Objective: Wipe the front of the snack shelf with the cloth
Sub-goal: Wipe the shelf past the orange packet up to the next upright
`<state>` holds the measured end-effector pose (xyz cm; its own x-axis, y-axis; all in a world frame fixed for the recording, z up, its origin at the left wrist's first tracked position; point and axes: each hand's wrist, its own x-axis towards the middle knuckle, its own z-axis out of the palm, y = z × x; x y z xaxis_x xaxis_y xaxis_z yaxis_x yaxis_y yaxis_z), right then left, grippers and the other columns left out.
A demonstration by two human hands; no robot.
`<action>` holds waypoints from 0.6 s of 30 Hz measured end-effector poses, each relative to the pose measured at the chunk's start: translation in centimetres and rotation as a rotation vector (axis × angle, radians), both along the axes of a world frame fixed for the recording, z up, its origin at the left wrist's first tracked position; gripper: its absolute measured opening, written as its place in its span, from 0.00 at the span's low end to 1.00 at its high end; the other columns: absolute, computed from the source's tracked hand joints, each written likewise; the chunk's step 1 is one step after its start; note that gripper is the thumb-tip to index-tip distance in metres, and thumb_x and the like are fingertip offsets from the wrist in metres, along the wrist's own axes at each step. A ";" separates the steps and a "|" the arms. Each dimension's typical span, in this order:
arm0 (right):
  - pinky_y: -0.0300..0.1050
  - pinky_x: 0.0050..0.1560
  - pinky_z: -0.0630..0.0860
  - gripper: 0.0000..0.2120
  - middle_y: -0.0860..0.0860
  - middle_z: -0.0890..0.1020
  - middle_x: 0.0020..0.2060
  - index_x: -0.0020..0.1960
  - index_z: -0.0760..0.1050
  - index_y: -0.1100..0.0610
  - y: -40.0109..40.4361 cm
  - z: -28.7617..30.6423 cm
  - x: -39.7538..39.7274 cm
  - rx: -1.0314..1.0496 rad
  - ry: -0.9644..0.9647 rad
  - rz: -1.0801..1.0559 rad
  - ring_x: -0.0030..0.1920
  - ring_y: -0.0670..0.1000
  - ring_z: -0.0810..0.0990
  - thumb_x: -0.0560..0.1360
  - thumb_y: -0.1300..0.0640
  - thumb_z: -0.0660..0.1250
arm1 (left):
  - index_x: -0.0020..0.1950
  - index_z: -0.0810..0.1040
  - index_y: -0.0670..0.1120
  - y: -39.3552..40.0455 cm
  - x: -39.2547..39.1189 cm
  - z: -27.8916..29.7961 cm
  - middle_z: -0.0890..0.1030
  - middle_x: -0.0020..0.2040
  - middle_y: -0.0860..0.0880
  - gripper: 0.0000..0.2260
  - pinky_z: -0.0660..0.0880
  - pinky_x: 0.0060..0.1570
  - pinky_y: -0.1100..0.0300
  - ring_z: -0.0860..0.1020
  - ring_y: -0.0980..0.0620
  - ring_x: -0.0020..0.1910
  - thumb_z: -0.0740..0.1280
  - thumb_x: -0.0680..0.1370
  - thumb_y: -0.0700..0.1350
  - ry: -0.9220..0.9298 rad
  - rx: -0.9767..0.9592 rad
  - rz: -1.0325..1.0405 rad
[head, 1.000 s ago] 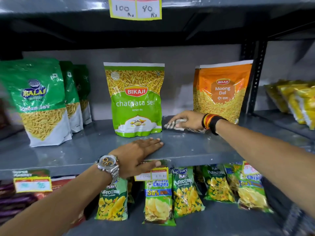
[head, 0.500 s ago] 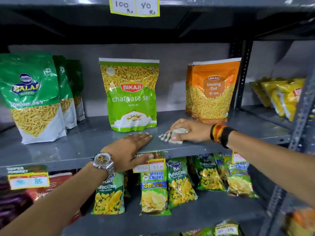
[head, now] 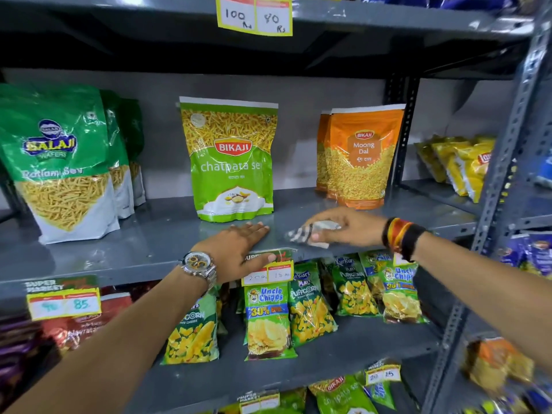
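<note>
The fingers [head: 321, 236] of the right hand [head: 343, 228] are curled around the cloth [head: 310, 234] and press it down near the front edge of the snack shelf [head: 143, 249]. The cloth is small, checked, and looks blurry. The left hand [head: 236, 249] lies flat and open on the shelf just beside it, holding nothing, with its thumb hooked over the front edge by a price tag [head: 267, 271].

The wiping looks like it is under way. To do it well, the person should keep the cloth flat and push it in long, even strokes along the front of the shelf. The left hand is in the path, so it should slide away or lift. The green sev bag [head: 231, 159] and the orange Moong Dal bag [head: 363, 156] stand close behind, so the cloth should stay in front of them and not knock them over.
</note>
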<state>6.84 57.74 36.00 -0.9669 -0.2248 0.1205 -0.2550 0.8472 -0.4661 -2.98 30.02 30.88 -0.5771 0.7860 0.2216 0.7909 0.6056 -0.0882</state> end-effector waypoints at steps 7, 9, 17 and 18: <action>0.43 0.60 0.68 0.20 0.53 0.77 0.66 0.68 0.74 0.52 0.0 -1.5 -0.6 -0.003 0.137 -0.310 0.65 0.54 0.75 0.78 0.48 0.66 | 0.82 0.56 0.47 -0.1 -0.3 0.2 0.60 0.82 0.46 0.42 0.57 0.78 0.51 0.59 0.47 0.80 0.44 0.76 0.73 -0.002 -0.009 -0.008; 0.40 0.55 0.69 0.19 0.50 0.78 0.64 0.67 0.74 0.50 -1.1 -1.5 1.0 0.009 0.088 -0.211 0.62 0.50 0.77 0.78 0.46 0.65 | 0.82 0.56 0.47 -0.3 -0.2 0.1 0.60 0.82 0.46 0.46 0.57 0.78 0.51 0.59 0.47 0.80 0.41 0.73 0.75 -0.003 -0.008 -0.023; 0.39 0.54 0.73 0.21 0.52 0.81 0.58 0.65 0.76 0.56 7.2 4.3 2.5 -0.133 0.254 -0.430 0.52 0.43 0.80 0.76 0.47 0.69 | 0.82 0.56 0.48 0.2 0.2 0.5 0.59 0.82 0.47 0.42 0.53 0.78 0.55 0.58 0.49 0.80 0.46 0.76 0.74 -0.041 0.002 -0.003; 0.44 0.59 0.71 0.21 0.54 0.80 0.61 0.64 0.77 0.56 8.2 4.7 2.0 -0.102 0.269 -0.463 0.60 0.50 0.78 0.75 0.46 0.69 | 0.83 0.55 0.48 0.8 0.4 0.7 0.59 0.82 0.48 0.43 0.52 0.78 0.55 0.58 0.49 0.80 0.46 0.76 0.74 -0.034 -0.009 0.014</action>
